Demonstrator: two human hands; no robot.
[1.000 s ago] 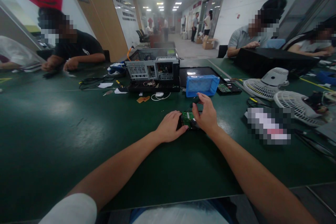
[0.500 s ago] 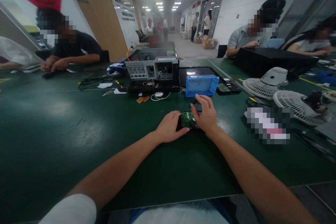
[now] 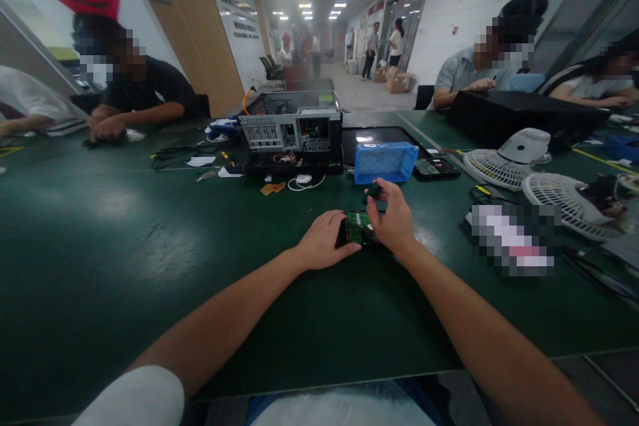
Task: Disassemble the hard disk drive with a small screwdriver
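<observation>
A black hard drive with a green circuit board (image 3: 355,229) lies flat on the green table in front of me. My left hand (image 3: 323,240) grips its left end, thumb along the near edge and fingers over the far side. In my right hand (image 3: 393,215), between thumb and fingertips, is a small screwdriver with a dark handle (image 3: 373,191). Its thin shaft slants down toward the board, but I cannot tell whether the tip touches a screw. The right part of the drive is hidden beneath my right hand.
Beyond my hands stand a blue plastic bin (image 3: 384,164) and an opened computer case (image 3: 292,133). White fan parts (image 3: 499,166) and cables lie at the right. Another circuit-board unit (image 3: 436,168) sits behind the bin's right side. Co-workers sit across the table on both sides.
The fingers of my right hand have shifted around the screwdriver, and more of its dark handle shows. My left hand and the hard drive stay in place.
</observation>
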